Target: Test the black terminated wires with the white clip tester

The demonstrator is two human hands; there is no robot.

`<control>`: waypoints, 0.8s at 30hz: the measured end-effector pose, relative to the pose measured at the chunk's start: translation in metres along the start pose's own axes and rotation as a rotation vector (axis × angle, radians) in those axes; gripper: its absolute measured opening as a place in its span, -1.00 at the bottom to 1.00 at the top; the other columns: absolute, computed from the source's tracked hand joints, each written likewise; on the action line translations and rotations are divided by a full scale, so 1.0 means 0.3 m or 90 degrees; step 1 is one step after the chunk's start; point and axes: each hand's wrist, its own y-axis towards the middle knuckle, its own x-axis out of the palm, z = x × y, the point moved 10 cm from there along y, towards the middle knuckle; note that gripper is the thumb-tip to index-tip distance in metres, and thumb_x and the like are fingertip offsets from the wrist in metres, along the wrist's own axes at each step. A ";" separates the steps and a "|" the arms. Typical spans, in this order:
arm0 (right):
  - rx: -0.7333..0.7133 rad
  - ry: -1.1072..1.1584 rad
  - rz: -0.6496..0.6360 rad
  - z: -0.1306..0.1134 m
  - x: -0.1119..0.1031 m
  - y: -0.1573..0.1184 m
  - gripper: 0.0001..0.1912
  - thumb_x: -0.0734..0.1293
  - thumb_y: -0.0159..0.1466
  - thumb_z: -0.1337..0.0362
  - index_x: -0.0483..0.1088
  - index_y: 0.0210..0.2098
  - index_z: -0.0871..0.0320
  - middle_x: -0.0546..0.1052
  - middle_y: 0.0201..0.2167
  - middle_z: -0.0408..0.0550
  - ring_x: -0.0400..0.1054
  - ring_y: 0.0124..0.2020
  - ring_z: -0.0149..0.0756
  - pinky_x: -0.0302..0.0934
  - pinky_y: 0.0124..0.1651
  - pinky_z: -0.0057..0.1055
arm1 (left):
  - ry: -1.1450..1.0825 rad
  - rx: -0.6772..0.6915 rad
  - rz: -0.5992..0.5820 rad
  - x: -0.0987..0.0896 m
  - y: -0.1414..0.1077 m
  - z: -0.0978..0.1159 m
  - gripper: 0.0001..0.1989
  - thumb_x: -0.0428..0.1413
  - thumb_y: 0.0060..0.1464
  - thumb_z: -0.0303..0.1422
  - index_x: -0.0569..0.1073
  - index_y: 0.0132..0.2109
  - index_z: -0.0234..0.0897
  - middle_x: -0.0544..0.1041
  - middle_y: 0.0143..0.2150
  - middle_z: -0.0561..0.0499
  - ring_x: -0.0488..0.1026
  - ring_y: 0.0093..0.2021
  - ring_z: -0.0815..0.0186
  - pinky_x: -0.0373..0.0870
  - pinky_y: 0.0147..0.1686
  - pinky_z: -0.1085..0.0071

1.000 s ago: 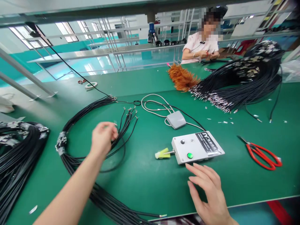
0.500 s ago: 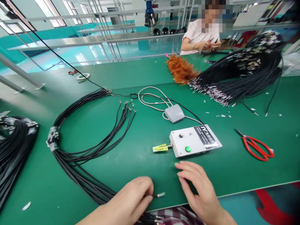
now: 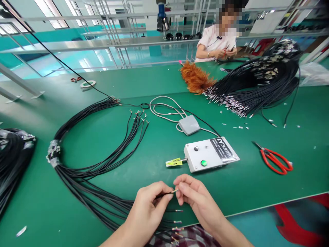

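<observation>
My left hand [image 3: 149,206] pinches a black cable [image 3: 164,194] just behind its stripped end. Thin bare wires [image 3: 175,190] poke out there, and the fingertips of my right hand [image 3: 197,195] close on them. Under my hands, more cables of the same bundle [image 3: 102,199] lie with their coloured wire ends [image 3: 178,222] near the table's front edge. This bundle curves round to the left, where clear wrapping [image 3: 53,152] binds it. Just beyond my hands sits a white control box [image 3: 210,154] with a green button and a yellow-green clip piece [image 3: 174,162] on its shaft.
Red-handled scissors [image 3: 276,161] lie to the right. A grey pedal [image 3: 189,125] with a looped cord is behind the box. Large black cable heaps [image 3: 257,79] and an orange feather duster [image 3: 196,79] lie farther back. Across the table a person [image 3: 216,43] works with their hands.
My left hand has lifted the cable end up and slightly right. My right hand has come left from beside the box, and its spread fingers have closed at the wire tip.
</observation>
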 end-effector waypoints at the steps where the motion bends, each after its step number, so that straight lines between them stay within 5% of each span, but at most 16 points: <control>1: 0.003 0.011 0.002 0.007 0.004 0.003 -0.67 0.48 0.12 0.05 0.45 -0.31 0.18 0.42 -0.56 -0.22 0.25 -0.53 -0.50 0.11 -0.39 -0.53 | 0.023 0.020 0.011 -0.005 -0.001 0.009 -0.81 0.06 0.18 -0.40 0.51 -0.38 -0.24 0.56 -0.45 0.07 0.43 -0.46 0.38 0.32 -0.43 0.53; 7: -0.033 0.010 0.052 0.043 -0.017 -0.006 -0.67 0.50 0.10 0.07 0.41 -0.34 0.17 0.34 -0.60 -0.28 0.19 -0.57 -0.53 0.05 -0.42 -0.53 | 0.018 0.030 0.083 -0.031 -0.007 -0.003 -0.84 0.09 0.16 -0.41 0.50 -0.39 -0.25 0.57 -0.48 0.08 0.47 -0.49 0.38 0.37 -0.46 0.56; 24: -0.012 0.054 0.049 0.053 0.004 0.005 -0.66 0.50 0.08 0.04 0.46 -0.41 0.19 0.44 -0.56 -0.20 0.23 -0.57 -0.51 0.10 -0.42 -0.52 | -0.093 -0.045 0.070 -0.023 -0.004 -0.027 -0.85 0.13 0.11 -0.38 0.52 -0.41 -0.28 0.59 -0.48 0.03 0.49 -0.47 0.33 0.40 -0.45 0.51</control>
